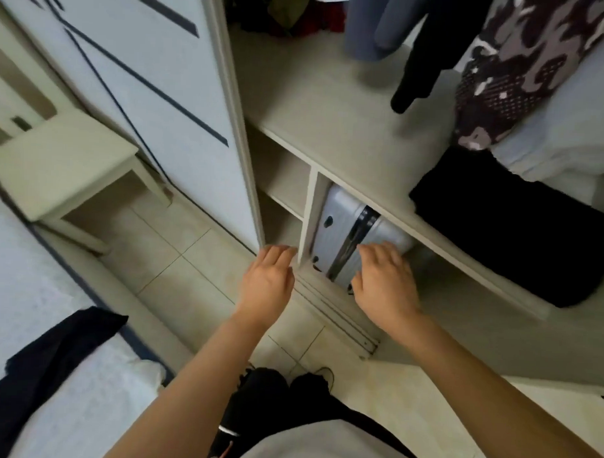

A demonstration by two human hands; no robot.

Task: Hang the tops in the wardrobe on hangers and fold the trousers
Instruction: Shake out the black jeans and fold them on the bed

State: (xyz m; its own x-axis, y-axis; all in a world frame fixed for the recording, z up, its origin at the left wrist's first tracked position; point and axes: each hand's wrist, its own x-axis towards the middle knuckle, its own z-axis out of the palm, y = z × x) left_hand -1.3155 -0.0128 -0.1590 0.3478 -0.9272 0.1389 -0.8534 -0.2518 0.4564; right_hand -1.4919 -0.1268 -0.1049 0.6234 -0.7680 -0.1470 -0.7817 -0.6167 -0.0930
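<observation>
Left hand point(269, 279): palm down, fingers straight and loose, holding nothing. Fingertips close to the pale upright divider point(310, 208) of the wardrobe; contact not clear.

Right hand point(386, 283): palm down, fingers loosely bent, nothing gripped. It sits in front of the suitcase point(338, 226); cannot tell whether the fingertips touch it.

Suitcase: hard shell, silver-grey, ribbed, with a dark glossy band down its middle. It stands in the low compartment just beyond the right hand, right of the divider.

Below both hands: metal sliding track point(335, 315), grooved, along the wardrobe's foot.

Above the hands: matt off-white shelf point(331, 127), flat board.

- Folded black garment point(512, 236), soft and thick, on that shelf, right of and beyond the right hand.
- Patterned garment point(511, 82), dark maroon with pale blotches and dots, hanging farther up on the right.
- Black sleeve point(419, 68) hanging just left of it.
- Grey-blue garment point(369, 29), smooth, hanging left of the sleeve.

Left of the left hand: sliding door point(144, 96), pale and smooth with thin dark diagonal lines. Further left, a cream stool point(56, 165) with a square top, on glossy beige floor tiles point(176, 252).

Near the left forearm: dark navy garment point(49, 374), limp, draped over the edge of a white bed point(99, 410).
</observation>
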